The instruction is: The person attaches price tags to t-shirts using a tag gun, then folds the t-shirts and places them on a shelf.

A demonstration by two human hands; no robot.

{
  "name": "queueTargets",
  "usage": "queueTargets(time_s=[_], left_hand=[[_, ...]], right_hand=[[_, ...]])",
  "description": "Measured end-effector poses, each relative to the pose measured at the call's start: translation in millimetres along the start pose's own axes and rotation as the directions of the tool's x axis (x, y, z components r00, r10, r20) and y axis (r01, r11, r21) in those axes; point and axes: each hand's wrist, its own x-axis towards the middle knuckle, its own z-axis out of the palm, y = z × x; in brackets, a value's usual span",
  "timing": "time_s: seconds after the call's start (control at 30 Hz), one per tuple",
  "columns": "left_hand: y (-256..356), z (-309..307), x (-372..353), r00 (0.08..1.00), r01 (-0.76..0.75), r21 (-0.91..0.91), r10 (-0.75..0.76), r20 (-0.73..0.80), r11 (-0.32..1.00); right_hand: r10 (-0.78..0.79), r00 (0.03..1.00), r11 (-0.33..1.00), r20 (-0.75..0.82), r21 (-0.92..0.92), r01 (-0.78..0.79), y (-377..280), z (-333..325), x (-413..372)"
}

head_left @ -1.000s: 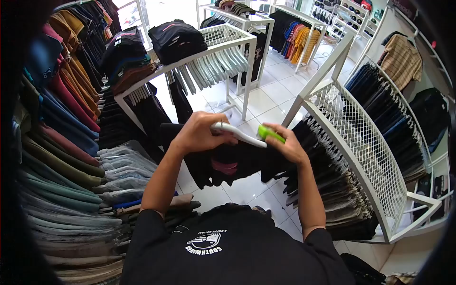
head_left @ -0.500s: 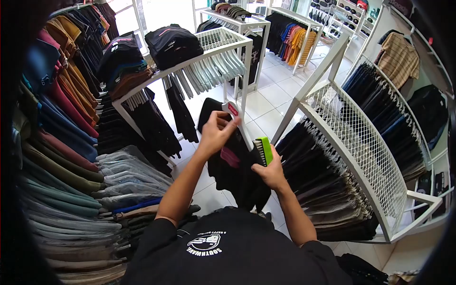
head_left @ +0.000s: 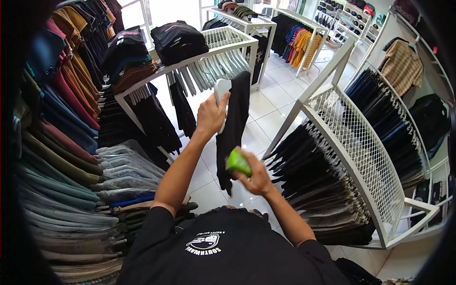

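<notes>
My left hand [head_left: 210, 114] is closed on a white hanger [head_left: 222, 89], held up in front of me. From it hangs a black garment [head_left: 236, 111], seen narrow and side-on, its lower end above the floor. In my right hand [head_left: 259, 176] is a bright green brush [head_left: 238, 163], gripped by its back. The brush is at the lower part of the garment; whether its bristles touch the cloth cannot be made out. Motion blurs the brush a little.
A white rack [head_left: 254, 43] with hangers and folded black shirts [head_left: 176, 42] stands ahead. Clothes on hangers [head_left: 126, 171] line the left. A slanted white mesh-topped rack [head_left: 354, 142] with dark garments is on the right. Tiled floor [head_left: 266, 97] shows between them.
The hanger and garment have turned from broad view to side-on, and the red label no longer shows. My right hand with the brush has moved down and left.
</notes>
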Motion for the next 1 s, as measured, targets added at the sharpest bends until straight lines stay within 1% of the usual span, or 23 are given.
queueTargets(time_s=[0.03,0.07,0.1,0.17,0.23,0.3,0.33,0.37,0.4,0.43,0.5,0.57,0.63,0.67,0.7,0.77,0.8,0.83,0.87,0.9,0.93,0.97,1.0], left_hand=[[2,-5,0,0.999,0.041,-0.044,-0.04,0.027,0.998],[0,-5,3,0.999,0.048,-0.097,-0.047,0.013,0.994],[-16,3,12,0.999,0.033,-0.238,-0.025,0.034,0.971],[-10,4,14,0.992,0.096,-0.495,-0.04,0.122,0.864],[-2,5,15,0.993,0.088,-0.506,-0.033,0.116,0.858],[-4,1,19,0.991,0.112,-0.528,-0.056,0.122,0.842],[-11,-4,24,0.988,0.104,-0.55,-0.02,0.156,0.829],[-18,-10,27,0.982,0.095,-0.571,0.017,0.188,0.816],[-21,-16,26,0.983,0.096,-0.559,0.009,0.184,0.824],[-20,-21,27,0.985,0.092,-0.556,0.007,0.173,0.826],[-21,-28,20,0.983,0.123,-0.55,-0.026,0.18,0.826],[-14,-28,13,0.978,0.13,-0.572,-0.009,0.21,0.81],[-1,-24,5,0.975,0.108,-0.607,0.036,0.22,0.787],[-4,-18,8,0.977,0.075,-0.564,0.053,0.207,0.822],[-4,-15,9,0.98,0.04,-0.567,0.079,0.184,0.823],[5,-27,6,0.972,0.106,-0.592,0.041,0.23,0.799],[-1,-32,9,0.975,0.049,-0.552,0.08,0.208,0.832],[-4,-35,9,0.976,0.045,-0.554,0.081,0.201,0.831],[-8,-39,8,0.979,0.062,-0.559,0.057,0.193,0.827],[-11,-41,7,0.981,0.085,-0.561,0.03,0.192,0.824],[-10,-44,5,0.981,0.084,-0.558,0.03,0.192,0.826],[-11,-43,2,0.98,0.091,-0.556,0.026,0.2,0.827],[-10,-42,0,0.978,0.101,-0.57,0.025,0.209,0.815]], right_hand=[[0.042,0.993,0.999,-0.109,-0.002,-0.043,7,1,5],[0.072,0.982,0.997,-0.176,0.012,-0.071,13,0,11],[0.101,0.965,0.995,-0.241,0.026,-0.097,14,-3,24],[0.046,0.953,0.999,-0.298,0.023,-0.042,16,1,48],[-0.033,0.954,0.999,-0.298,-0.021,0.028,18,21,57],[-0.129,0.94,0.991,-0.317,-0.001,0.136,21,62,37],[-0.187,0.97,0.981,-0.153,0.025,0.193,17,63,25],[-0.248,0.969,0.967,0.013,0.061,0.247,14,62,12],[-0.253,0.96,0.964,0.115,0.111,0.241,18,62,0],[-0.199,0.97,0.976,0.14,0.12,0.183,18,56,-6],[-0.332,0.938,0.943,-0.104,-0.065,0.327,33,44,12],[-0.246,0.93,0.969,-0.274,-0.1,0.227,27,29,45],[-0.158,0.941,0.987,-0.3,-0.05,0.149,19,22,71],[-0.201,0.936,0.979,-0.289,-0.077,0.187,18,27,78],[-0.23,0.931,0.973,-0.283,-0.044,0.227,15,39,75],[-0.411,0.903,0.91,-0.124,0.004,0.414,13,58,50],[-0.387,0.92,0.922,0.066,0.038,0.385,11,63,31],[-0.357,0.897,0.934,0.259,0.067,0.352,9,64,15],[-0.374,0.873,0.919,0.312,0.002,0.393,1,56,10],[-0.376,0.872,0.919,0.313,0.007,0.394,7,52,16],[-0.413,0.908,0.906,0.074,-0.073,0.418,14,48,27],[-0.443,0.881,0.893,-0.167,-0.162,0.419,21,44,39],[-0.329,0.895,0.942,-0.301,-0.164,0.292,23,39,52]])
